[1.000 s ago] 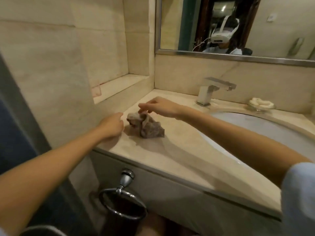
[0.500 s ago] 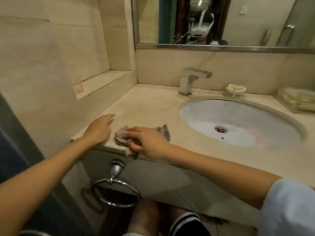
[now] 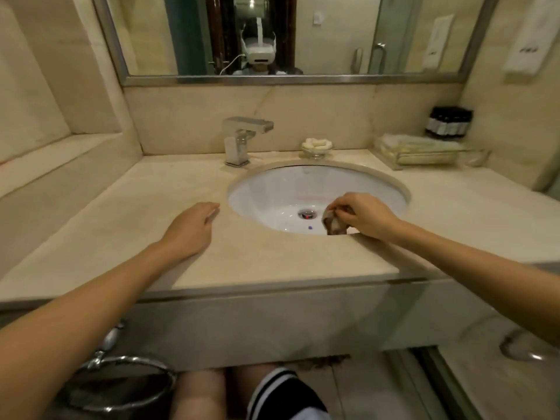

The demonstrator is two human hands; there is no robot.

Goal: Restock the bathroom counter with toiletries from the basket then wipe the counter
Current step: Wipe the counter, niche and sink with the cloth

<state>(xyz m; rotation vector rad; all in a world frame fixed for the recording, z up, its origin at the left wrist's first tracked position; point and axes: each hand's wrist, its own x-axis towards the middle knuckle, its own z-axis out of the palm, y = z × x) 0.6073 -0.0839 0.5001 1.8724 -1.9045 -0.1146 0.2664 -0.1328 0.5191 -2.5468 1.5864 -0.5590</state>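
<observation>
The right hand [image 3: 363,218] pinches a crumpled brownish cloth [image 3: 333,224] in curled fingers [image 3: 342,204] at the near right rim of the white sink basin [image 3: 272,195], with the cloth hanging just inside that edge. The left hand [image 3: 189,227] lies flat on the beige tabletop [image 3: 145,207], fingers straight and holding nothing, just beside the basin's left rim; a broad stretch of stone runs leftward to the raised ledge [image 3: 45,165]. The faucet [image 3: 242,140], soap dish [image 3: 316,146], clear tray [image 3: 424,151] and dark bottles [image 3: 448,122] line the back edge, well apart from both hands.
</observation>
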